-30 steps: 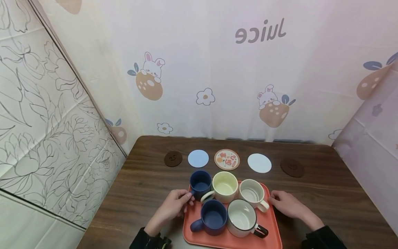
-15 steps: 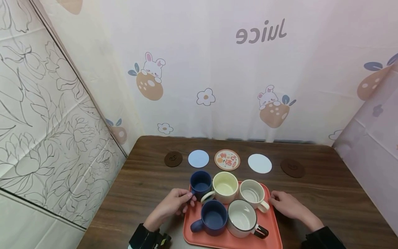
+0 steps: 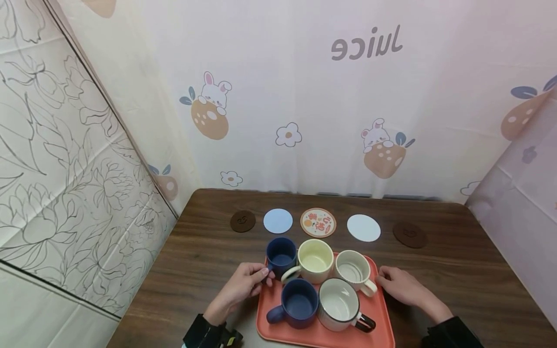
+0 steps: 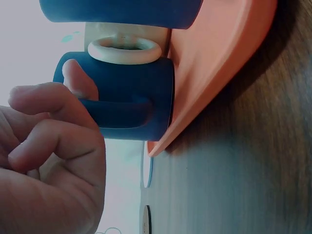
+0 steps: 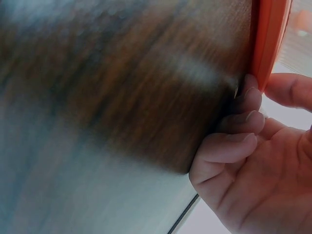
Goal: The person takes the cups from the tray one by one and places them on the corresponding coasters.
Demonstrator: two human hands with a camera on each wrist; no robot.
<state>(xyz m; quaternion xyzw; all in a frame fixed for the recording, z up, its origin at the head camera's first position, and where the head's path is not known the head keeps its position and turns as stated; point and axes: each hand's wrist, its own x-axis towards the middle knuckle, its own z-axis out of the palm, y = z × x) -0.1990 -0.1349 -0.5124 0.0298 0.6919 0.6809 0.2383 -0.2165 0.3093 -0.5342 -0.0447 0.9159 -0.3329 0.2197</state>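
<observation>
My left hand (image 3: 243,285) pinches the handle of a dark blue mug (image 3: 280,256) at the tray's back left corner; in the left wrist view an index fingertip shows inside the handle loop. The mug stands upright on a coral-red tray (image 3: 379,309). On the tray's right side, my right hand (image 3: 404,286) grips the rim, thumb over the edge and curled fingers below it in the right wrist view. Also on the tray are a pale yellow mug (image 3: 315,261), a cream mug (image 3: 351,268), a second dark blue mug (image 3: 299,304) and a white mug (image 3: 338,300) with a black handle.
Behind the tray a row of round coasters crosses the wooden table (image 3: 191,261): brown (image 3: 242,221), light blue (image 3: 277,221), patterned (image 3: 317,223), white (image 3: 363,228) and dark brown (image 3: 410,235). A printed curtain (image 3: 261,87) hangs beyond the table's far edge.
My left hand's fingers have shifted very slightly at the mug's handle. The mugs, the tray and my right hand stay where they were.
</observation>
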